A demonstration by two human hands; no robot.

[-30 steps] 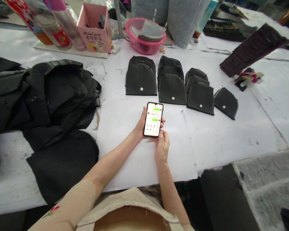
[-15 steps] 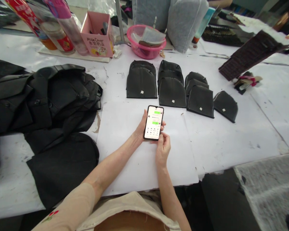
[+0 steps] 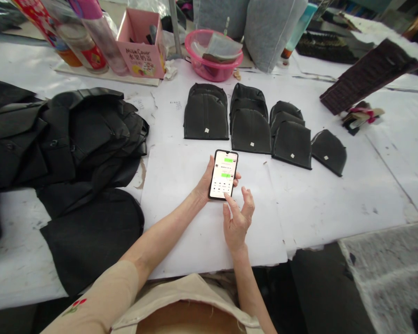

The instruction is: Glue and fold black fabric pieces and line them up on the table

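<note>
Left hand (image 3: 205,181) is wrapped around the phone (image 3: 223,174), over a scuffed white table (image 3: 337,199). Right hand (image 3: 237,225) has its fingers apart, index at the phone's lower end, can't tell if touching. Black panels (image 3: 206,113) lie beyond both hands, pink basin (image 3: 214,73) farther back, black heap (image 3: 90,127) off left.

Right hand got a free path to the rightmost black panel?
Probably yes: the right hand looks empty, its fingers spread by the phone, and only white paper appears to lie between it and the rightmost black panel. Reach itself is hard to judge.
</note>
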